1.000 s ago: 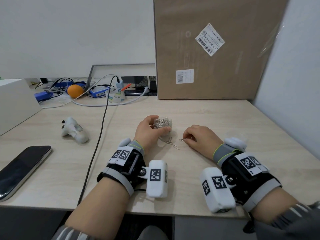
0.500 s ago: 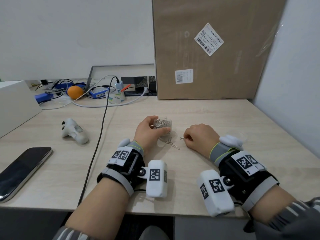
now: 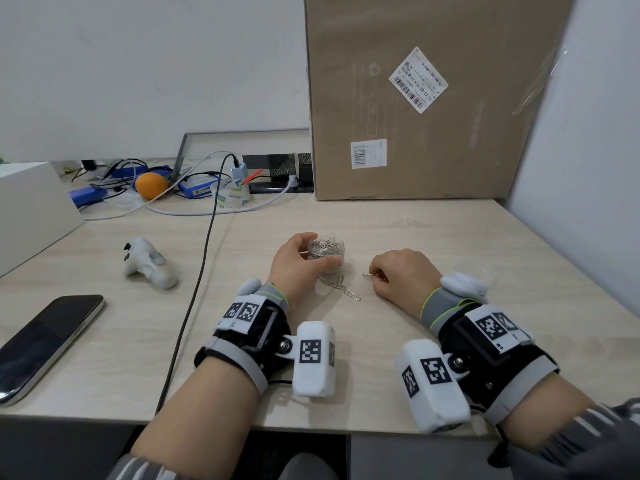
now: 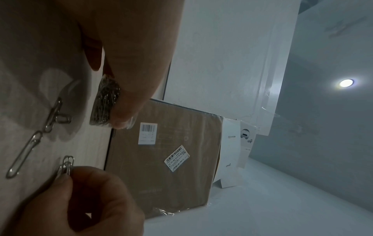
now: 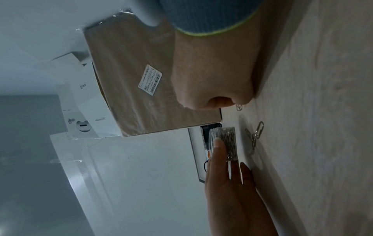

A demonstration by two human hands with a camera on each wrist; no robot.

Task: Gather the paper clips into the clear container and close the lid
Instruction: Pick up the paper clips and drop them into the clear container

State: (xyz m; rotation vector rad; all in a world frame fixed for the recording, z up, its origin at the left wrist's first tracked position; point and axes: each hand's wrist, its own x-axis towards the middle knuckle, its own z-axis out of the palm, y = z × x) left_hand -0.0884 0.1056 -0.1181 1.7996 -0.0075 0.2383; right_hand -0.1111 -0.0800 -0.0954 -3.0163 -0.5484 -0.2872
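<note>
Desk (image 3: 433,244): pale beige wood grain.
Container (image 3: 327,249): clear, filled with silver clips.
Loose clips (image 3: 346,289): silver.
Box (image 3: 433,98): brown cardboard, white barcode labels.
Wrist straps (image 3: 256,327): black and grey, black-and-white square markers.
Phone (image 3: 41,337): black screen, silver edge.
Ball (image 3: 150,185): orange.
Controller (image 3: 149,265): white.
Cable (image 3: 194,292): black.

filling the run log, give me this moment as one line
left hand holds clear container | right hand pinches paper clip | loose clips on desk | lid off
</note>
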